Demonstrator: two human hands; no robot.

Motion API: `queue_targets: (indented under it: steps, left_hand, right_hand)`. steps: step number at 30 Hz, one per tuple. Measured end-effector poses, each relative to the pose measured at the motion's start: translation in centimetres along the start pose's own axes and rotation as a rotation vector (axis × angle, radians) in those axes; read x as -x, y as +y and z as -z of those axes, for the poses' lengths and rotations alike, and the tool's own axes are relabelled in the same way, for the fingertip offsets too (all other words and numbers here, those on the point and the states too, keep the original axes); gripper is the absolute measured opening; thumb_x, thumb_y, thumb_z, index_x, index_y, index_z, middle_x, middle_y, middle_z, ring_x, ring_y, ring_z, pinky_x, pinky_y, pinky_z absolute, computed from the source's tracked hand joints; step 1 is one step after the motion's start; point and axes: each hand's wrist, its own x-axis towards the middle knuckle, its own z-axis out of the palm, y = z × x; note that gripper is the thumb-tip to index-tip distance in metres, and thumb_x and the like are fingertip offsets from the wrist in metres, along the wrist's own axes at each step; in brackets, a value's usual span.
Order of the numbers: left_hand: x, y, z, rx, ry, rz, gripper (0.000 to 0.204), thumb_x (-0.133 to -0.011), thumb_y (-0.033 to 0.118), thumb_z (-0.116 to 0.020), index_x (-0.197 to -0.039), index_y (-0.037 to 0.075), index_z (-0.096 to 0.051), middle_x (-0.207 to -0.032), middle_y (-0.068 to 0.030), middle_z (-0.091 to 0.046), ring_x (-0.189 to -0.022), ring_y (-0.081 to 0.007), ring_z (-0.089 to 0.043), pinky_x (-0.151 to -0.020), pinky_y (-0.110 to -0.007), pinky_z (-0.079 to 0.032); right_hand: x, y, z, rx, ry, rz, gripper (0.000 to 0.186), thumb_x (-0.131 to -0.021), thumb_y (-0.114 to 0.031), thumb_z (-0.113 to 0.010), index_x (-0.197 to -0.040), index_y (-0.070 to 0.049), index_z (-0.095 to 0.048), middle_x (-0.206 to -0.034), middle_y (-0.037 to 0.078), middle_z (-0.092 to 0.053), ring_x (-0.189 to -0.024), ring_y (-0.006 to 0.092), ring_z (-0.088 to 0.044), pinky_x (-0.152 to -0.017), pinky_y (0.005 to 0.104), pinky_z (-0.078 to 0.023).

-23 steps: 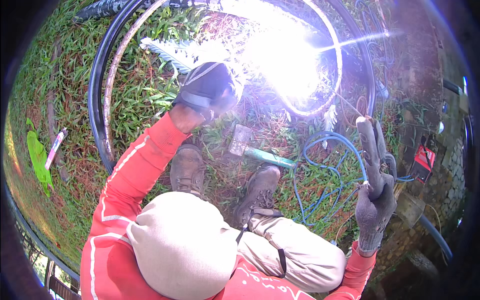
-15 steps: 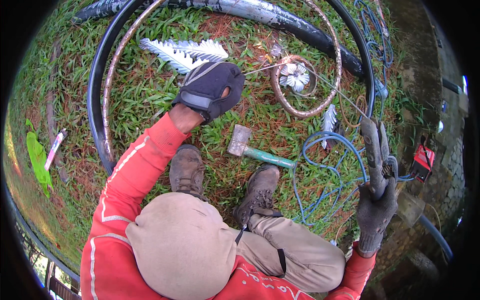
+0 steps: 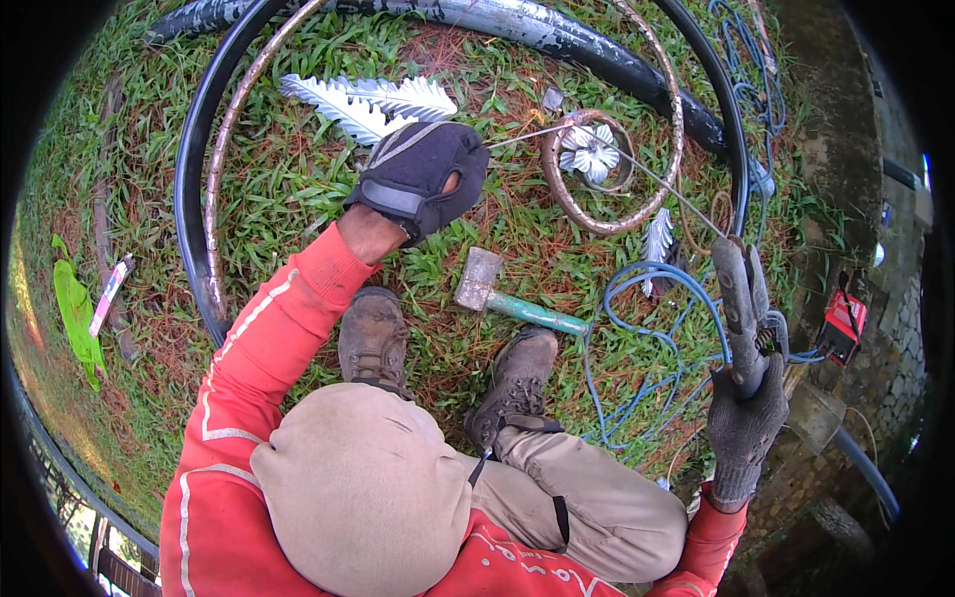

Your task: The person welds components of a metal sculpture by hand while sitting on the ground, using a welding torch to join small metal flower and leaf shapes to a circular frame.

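A bronze-coloured metal scroll (image 3: 572,207) lies on the grass, curled around a silver flower (image 3: 587,149). My left hand (image 3: 416,181), in a dark glove, is closed on a thin metal rod (image 3: 522,136) that reaches to the top of the scroll's curl. My right hand (image 3: 744,423), in a grey knit glove, grips an electrode holder (image 3: 744,308). Its long electrode (image 3: 681,191) slants up-left toward the same curl; whether its tip touches is unclear. Silver leaf pieces (image 3: 343,104) lie just beyond my left hand. A green-handled hammer (image 3: 477,281) rests below it, near my boots.
A curved black tube (image 3: 192,209) surrounds the scrollwork, with a thick peeling pipe (image 3: 527,30) beyond. Blue cables (image 3: 622,284) loop at the right beside a red machine (image 3: 841,323) on the concrete edge (image 3: 826,119). A bright green item (image 3: 75,318) and a small packet (image 3: 109,298) lie left.
The dazzling light at the curl 0.8 seconds ago is gone, so the flower and scroll now show clearly. Both hands have stayed almost in place.
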Motion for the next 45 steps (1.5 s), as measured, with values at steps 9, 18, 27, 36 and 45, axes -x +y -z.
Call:
queue_targets:
  steps: [9, 18, 27, 36, 45]
  left_hand:
    - [0.0, -0.1, -0.2, -0.003, -0.008, -0.008, 0.027, -0.106, 0.025, -0.069, -0.097, 0.002, -0.08, -0.081, -0.0237, -0.074, -0.076, -0.046, -0.074, -0.072, -0.055, -0.056]
    - [0.2, -0.2, -0.5, 0.0, -0.038, 0.053, 0.028, -0.107, 0.026, -0.071, -0.096, 0.002, -0.079, -0.081, -0.0242, -0.074, -0.075, -0.0458, -0.074, -0.071, -0.054, -0.056]
    - [0.2, -0.5, -0.7, 0.04, 0.045, -0.005, 0.028, -0.107, 0.026, -0.07, -0.096, 0.002, -0.078, -0.08, -0.0231, -0.073, -0.072, -0.0444, -0.073, -0.069, -0.053, -0.056]
    - [-0.1, 0.1, 0.1, 0.021, -0.052, 0.063, 0.027, -0.106, 0.025, -0.069, -0.097, 0.002, -0.079, -0.084, -0.024, -0.075, -0.078, -0.0457, -0.074, -0.073, -0.055, -0.056]
    - [-0.1, 0.3, 0.0, -0.001, -0.026, 0.055, 0.029, -0.106, 0.026, -0.069, -0.096, 0.001, -0.078, -0.084, -0.024, -0.074, -0.078, -0.0471, -0.073, -0.073, -0.055, -0.056]
  right_hand:
    - [-0.1, -0.1, 0.0, 0.011, 0.006, 0.039, 0.032, -0.093, -0.008, -0.086, -0.115, -0.002, -0.063, -0.093, 0.024, -0.074, -0.083, 0.0411, -0.076, -0.078, 0.0463, -0.059]
    - [-0.1, -0.6, 0.2, 0.021, -0.008, 0.03, 0.032, -0.093, -0.007, -0.085, -0.116, -0.003, -0.064, -0.095, 0.025, -0.076, -0.086, 0.0419, -0.079, -0.078, 0.0461, -0.059]
    - [-0.2, -0.2, -0.1, 0.037, -0.008, 0.02, 0.038, -0.094, -0.004, -0.083, -0.128, -0.001, -0.067, -0.096, 0.019, -0.079, -0.089, 0.0308, -0.08, -0.081, 0.0428, -0.06]
    - [0.0, 0.5, 0.1, -0.039, 0.05, 0.052, 0.072, -0.095, -0.002, -0.083, -0.163, -0.001, -0.059, -0.105, 0.02, -0.082, -0.092, 0.0229, -0.077, -0.086, 0.0412, -0.061]
    - [-0.1, 0.5, -0.4, 0.014, 0.042, 0.042, 0.035, -0.093, -0.008, -0.086, -0.121, -0.001, -0.067, -0.096, 0.023, -0.077, -0.083, 0.0328, -0.077, -0.08, 0.0449, -0.059]
